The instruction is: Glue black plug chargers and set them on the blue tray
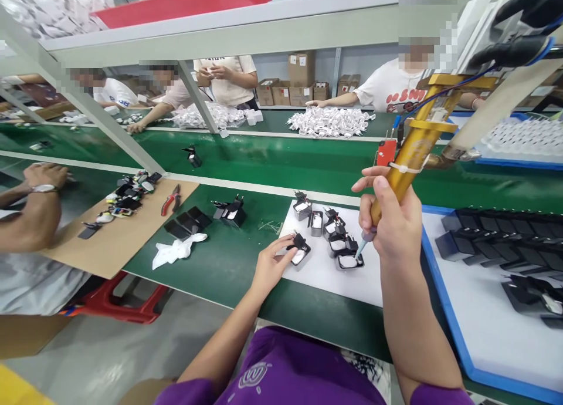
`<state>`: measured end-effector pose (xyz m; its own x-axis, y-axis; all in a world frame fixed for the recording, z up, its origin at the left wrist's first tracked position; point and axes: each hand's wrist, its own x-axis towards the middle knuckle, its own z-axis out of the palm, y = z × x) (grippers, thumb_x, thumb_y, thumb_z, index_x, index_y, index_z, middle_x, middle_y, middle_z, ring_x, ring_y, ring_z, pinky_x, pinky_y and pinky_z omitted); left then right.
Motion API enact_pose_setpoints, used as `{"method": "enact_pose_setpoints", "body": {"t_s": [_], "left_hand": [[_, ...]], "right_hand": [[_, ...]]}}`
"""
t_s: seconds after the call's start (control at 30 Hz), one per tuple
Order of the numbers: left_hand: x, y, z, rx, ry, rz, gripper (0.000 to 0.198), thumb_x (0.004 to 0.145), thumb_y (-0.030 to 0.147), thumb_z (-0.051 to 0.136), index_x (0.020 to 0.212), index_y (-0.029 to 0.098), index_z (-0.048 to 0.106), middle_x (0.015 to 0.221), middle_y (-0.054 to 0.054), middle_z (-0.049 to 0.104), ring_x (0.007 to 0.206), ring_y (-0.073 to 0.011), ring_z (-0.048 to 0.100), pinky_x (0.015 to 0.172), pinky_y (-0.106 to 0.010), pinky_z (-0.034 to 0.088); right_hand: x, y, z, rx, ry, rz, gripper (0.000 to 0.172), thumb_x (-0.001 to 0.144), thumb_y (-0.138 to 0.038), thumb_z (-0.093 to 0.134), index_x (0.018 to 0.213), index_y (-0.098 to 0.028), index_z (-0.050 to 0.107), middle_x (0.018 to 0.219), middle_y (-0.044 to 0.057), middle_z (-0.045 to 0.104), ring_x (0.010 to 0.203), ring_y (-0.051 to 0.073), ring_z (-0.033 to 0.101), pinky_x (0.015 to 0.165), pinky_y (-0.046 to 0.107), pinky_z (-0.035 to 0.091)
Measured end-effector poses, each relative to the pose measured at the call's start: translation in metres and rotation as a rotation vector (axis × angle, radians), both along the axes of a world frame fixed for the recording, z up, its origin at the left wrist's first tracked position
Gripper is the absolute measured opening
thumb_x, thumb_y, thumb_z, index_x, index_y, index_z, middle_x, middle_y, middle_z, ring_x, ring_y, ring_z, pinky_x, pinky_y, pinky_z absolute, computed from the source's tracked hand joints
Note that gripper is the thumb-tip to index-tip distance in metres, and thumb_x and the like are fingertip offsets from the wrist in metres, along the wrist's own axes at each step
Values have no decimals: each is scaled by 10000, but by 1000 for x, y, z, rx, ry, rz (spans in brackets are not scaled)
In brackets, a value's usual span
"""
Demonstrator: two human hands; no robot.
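My right hand [393, 217] is wrapped around a gold glue dispenser [407, 158] that hangs tilted from above. Its pale blue nozzle tip [362, 245] points down at an open black plug adapter housing [349, 262] with white material inside. With its fingertips, my left hand [273, 264] grips another black adapter housing [299, 253] on the white sheet [316, 282]. Several more such housings [336, 229] stand close by on the sheet, some with black plug pieces lying on their rims.
A blue-rimmed tray [453, 328] with rows of black housings stands at right. Pliers [170, 201], a white cloth [178, 250] and more housings [231, 211] lie left. A co-worker's hands [46, 179] are at far left. Behind runs a green conveyor [255, 158]; a shelf beam [229, 32] crosses above.
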<state>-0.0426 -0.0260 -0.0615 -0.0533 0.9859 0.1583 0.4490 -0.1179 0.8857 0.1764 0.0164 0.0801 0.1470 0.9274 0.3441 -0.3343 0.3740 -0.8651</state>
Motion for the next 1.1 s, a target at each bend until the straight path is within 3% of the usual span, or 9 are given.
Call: {"method": "enact_pose_setpoints", "body": {"t_s": [0.13,0.23,0.43,0.67,0.93,1.1], "left_hand": [[7,-8,-7,35,222,0,359,802,410,648,1095,203,656,1163,-103,687,1089,-267,640,938,-405,522],[16,-13,-8,6,330,27,380,768,393,688,1088,208,599,1050,-78,708,929,-241,680,829,-359,539],[39,-25,20,12,340,-66,289,783,413,649,965,241,505,827,3,689,682,-171,654,621,-251,489],[70,-30,52,48,276,-226,275,721,336,680,929,247,525,758,35,671,594,-128,602,586,-213,475],[71,-29,61,47,299,-231,333,718,340,680,1017,239,575,803,9,704,608,-144,630,619,-233,506],[72,-30,63,37,303,-232,352,724,332,680,1040,220,574,811,5,706,593,-136,622,612,-232,503]], "right_hand": [[0,-1,0,-2,9,22,270,856,-432,610,1007,-209,619,838,-12,623,341,16,414,247,171,270],[0,-2,0,1,15,62,277,847,-452,617,967,-203,635,853,-4,636,344,10,411,249,168,265],[-5,-10,-1,7,2,133,294,838,-487,614,938,-212,644,827,-7,654,343,11,406,270,172,296],[-8,-14,1,46,-30,114,315,831,-494,629,915,-191,650,696,-20,640,315,17,388,288,181,306],[-6,-10,-2,75,-35,117,348,837,-521,617,745,-202,514,452,-91,439,298,44,372,314,182,285],[-5,-10,-1,73,-44,123,338,831,-526,620,820,-192,569,445,-88,451,311,50,390,315,178,286]]}}
